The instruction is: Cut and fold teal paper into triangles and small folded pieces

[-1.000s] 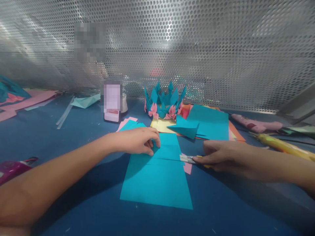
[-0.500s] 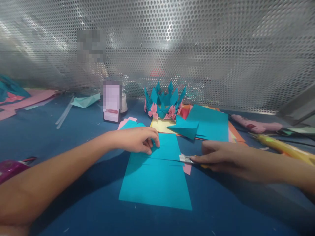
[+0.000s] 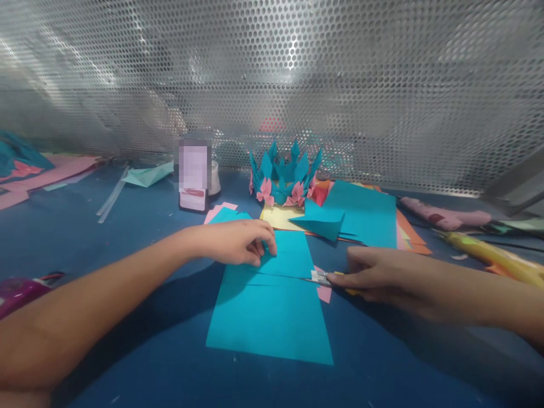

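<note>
Left hand (image 3: 238,241): grip slack, fingers curled, tips resting on blue sheet (image 3: 272,320), mid-counter (image 3: 165,368). Right hand (image 3: 378,272): grip closed around cutter (image 3: 322,277), tip at sheet's right edge, where a dark line runs inward. Bare counter borders sheet's near edge. Far: paper crown (image 3: 281,194), ring-shaped, upright.

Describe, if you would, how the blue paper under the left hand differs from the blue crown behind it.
The blue paper lies flat, while the blue crown stands up with a ring of points. The blue paper's surface is plain, whereas the crown carries pink folded pieces. The left hand rests on the paper; neither hand touches the crown. Both share a similar blue.
</note>
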Motion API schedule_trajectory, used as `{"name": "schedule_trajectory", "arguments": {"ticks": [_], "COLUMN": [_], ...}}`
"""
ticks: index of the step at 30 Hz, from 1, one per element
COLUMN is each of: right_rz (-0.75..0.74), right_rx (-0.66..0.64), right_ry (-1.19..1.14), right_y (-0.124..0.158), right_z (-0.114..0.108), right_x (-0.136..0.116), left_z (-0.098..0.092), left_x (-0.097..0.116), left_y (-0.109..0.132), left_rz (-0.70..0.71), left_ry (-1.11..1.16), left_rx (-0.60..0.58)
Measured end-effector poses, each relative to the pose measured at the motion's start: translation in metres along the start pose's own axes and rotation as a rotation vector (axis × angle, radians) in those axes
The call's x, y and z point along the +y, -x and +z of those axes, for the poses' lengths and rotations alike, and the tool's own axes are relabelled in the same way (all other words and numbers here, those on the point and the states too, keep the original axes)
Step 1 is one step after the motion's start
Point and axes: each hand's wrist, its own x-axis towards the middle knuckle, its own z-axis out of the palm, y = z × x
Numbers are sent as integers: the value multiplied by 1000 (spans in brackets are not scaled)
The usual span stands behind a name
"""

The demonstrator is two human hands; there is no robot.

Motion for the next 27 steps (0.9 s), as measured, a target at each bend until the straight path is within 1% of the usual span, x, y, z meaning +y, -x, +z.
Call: {"name": "schedule_trajectory", "arguments": {"ticks": [1,3,4,10,13,18,20,24,27], "right_rz": [11,42,46,17,-14,7,3,2,10], "right_rx": [-79,-137,-141,-91,-64,-42,-46,-48,-56], "right_ry": [-9,-20,-24,-15,26,57,66,72,87], "right_y": [0,0,0,-2,-5,-6,-5,-4,-4], "right_z": [-1,-2,-2,5,10,14,13,11,11], "right_x": [0,1,1,4,4,5,5,4,3], "left_z": [-1,-1,-2,-4,-5,-7,-7,-6,-5], "left_x": [0,-1,-1,-6,-9,-12,-11,-11,-11], "left_y": [0,0,1,1,0,-1,-1,-2,-2], "left_rz": [-4,-4,-1,31,44,54,70,98,95], "left_ry": [9,24,33,105,120,127,93,-24,-41], "left_rx": [-5,-15,-20,-88,-97,-132,-126,-71,-63]}}
